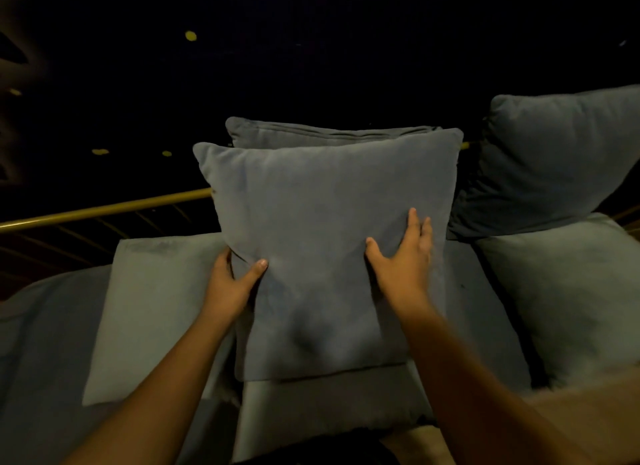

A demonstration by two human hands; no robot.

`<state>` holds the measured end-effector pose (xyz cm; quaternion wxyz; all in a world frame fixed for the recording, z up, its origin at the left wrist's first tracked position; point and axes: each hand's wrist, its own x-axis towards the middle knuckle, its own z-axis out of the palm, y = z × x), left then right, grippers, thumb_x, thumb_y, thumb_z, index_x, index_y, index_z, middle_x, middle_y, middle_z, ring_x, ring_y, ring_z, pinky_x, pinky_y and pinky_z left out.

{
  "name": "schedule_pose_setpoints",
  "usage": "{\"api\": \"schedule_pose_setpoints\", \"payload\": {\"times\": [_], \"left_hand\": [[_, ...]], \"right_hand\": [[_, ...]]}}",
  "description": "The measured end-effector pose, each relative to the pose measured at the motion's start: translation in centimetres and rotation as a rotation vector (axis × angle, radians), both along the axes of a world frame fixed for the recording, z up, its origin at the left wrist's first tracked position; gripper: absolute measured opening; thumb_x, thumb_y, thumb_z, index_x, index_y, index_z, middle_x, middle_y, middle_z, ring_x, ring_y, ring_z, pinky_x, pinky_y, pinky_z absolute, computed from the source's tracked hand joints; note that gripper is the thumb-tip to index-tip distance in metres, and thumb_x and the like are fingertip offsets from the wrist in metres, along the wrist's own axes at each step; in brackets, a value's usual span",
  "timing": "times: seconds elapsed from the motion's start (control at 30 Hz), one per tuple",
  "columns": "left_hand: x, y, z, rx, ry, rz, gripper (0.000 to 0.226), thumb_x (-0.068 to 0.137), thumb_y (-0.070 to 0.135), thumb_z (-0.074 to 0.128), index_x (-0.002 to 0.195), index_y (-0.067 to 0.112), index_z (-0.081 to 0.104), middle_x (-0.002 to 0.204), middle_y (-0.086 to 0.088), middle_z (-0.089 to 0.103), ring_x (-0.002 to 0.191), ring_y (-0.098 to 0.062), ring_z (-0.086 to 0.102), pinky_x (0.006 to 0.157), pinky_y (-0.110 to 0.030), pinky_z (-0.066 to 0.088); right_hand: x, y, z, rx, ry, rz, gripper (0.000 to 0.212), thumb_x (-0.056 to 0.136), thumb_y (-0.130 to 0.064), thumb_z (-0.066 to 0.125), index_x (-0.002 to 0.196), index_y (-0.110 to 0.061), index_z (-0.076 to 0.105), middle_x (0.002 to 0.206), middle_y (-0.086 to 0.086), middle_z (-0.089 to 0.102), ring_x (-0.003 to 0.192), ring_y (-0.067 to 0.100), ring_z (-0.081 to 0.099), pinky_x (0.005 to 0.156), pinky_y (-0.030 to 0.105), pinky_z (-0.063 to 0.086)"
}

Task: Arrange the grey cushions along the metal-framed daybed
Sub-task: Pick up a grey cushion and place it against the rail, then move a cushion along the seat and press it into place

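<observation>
Head view: left hand gripped the front cushion at 9 o'clock, right hand pressed flat; judged placement step; next, seat it upright.

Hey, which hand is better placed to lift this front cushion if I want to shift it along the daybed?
Left, probably. The left hand grips the front cushion at its edge, thumb across the front. The right hand only lies flat on its face and holds nothing.
</observation>
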<state>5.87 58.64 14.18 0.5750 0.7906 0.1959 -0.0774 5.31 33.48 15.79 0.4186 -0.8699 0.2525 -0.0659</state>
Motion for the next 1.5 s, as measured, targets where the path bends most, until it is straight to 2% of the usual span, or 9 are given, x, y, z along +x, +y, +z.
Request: {"api": "schedule_pose_setpoints", "payload": {"times": [0.27,0.4,0.5,0.67,0.77,0.9,1.1,1.27,1.5], "left_hand": [[-3.5,8.5,-1.5,0.137,0.097,-0.057,0.043,0.090,0.021,0.063,0.130,0.011,0.053,0.133,-0.012,0.055,0.125,-0.023,0.048,0.094,-0.030,0.038],[-4.9,16.1,-3.7,0.145,0.174,0.001,0.038,0.091,0.023,0.061,0.128,0.016,0.054,0.119,-0.003,0.058,0.095,-0.001,0.054,0.079,-0.011,0.040],[-5.2,21.8,-5.7,0.173,0.245,0.038,0.039,0.092,0.026,0.060,0.129,0.015,0.055,0.128,-0.005,0.057,0.112,-0.017,0.055,0.092,-0.023,0.040],[-2.7,29.4,-9.9,0.180,0.381,-0.031,0.044,0.092,0.023,0.059,0.135,0.014,0.049,0.139,-0.009,0.052,0.126,-0.028,0.051,0.096,-0.029,0.039],[0.0,32.6,-12.3,0.187,0.447,-0.058,0.047,0.092,0.021,0.058,0.137,0.013,0.046,0.122,-0.004,0.055,0.096,-0.004,0.064,0.079,-0.017,0.046],[2.8,36.1,-16.2,0.208,0.560,-0.109,0.060,0.083,0.039,0.066,0.137,0.027,0.043,0.130,-0.015,0.054,0.107,-0.034,0.061,0.089,-0.047,0.054],[6.2,38.6,-21.6,0.095,0.606,0.106,0.113,0.052,0.057,0.082,0.146,0.035,0.024,0.157,-0.012,0.024,0.138,-0.039,0.034,0.106,-0.054,0.039],[6.8,38.9,-25.5,-0.003,0.551,0.211,0.089,0.081,0.020,0.072,0.150,0.023,0.017,0.156,-0.011,0.025,0.138,-0.035,0.031,0.095,-0.040,0.037],[5.7,39.3,-24.8,-0.102,0.504,0.258,0.111,0.056,0.044,0.080,0.149,0.030,0.020,0.154,-0.008,0.032,0.131,-0.027,0.039,0.103,-0.047,0.041]], "right_hand": [[-2.3,14.1,-0.5,-0.162,-0.290,0.488,0.030,0.076,-0.034,0.058,0.101,-0.022,0.066,0.115,0.004,0.063,0.123,0.021,0.044,0.108,0.052,0.020],[-2.4,22.1,-3.4,-0.021,-0.150,0.764,0.035,0.082,-0.035,0.054,0.109,-0.015,0.065,0.112,0.008,0.061,0.105,0.019,0.054,0.095,0.036,0.045],[-2.7,27.7,-6.2,0.009,0.056,0.843,0.042,0.085,-0.037,0.050,0.115,-0.011,0.064,0.119,0.010,0.058,0.107,0.023,0.058,0.093,0.021,0.041],[0.0,34.0,-10.3,0.082,0.328,0.641,0.048,0.084,-0.019,0.066,0.129,-0.008,0.053,0.132,0.016,0.053,0.122,0.031,0.050,0.098,0.014,0.028],[1.9,35.6,-12.9,0.057,0.469,0.444,0.064,0.085,-0.031,0.065,0.141,-0.015,0.039,0.147,0.014,0.039,0.133,0.031,0.038,0.108,0.032,0.030],[4.1,36.9,-16.5,0.037,0.622,0.298,0.081,0.081,-0.051,0.063,0.149,-0.029,0.024,0.157,0.009,0.021,0.141,0.034,0.023,0.112,0.045,0.026],[7.5,37.5,-21.2,-0.055,0.667,0.051,0.095,0.071,-0.073,0.057,0.147,-0.042,0.009,0.156,0.011,0.013,0.139,0.041,0.018,0.109,0.058,0.025],[7.4,36.7,-23.4,-0.017,0.600,0.048,0.097,0.069,-0.074,0.059,0.144,-0.051,0.003,0.156,0.014,0.014,0.140,0.042,0.021,0.111,0.059,0.025],[7.2,37.2,-22.4,0.014,0.561,0.037,0.099,0.067,-0.076,0.057,0.146,-0.050,0.005,0.155,0.013,0.023,0.138,0.040,0.029,0.112,0.054,0.027]]}}
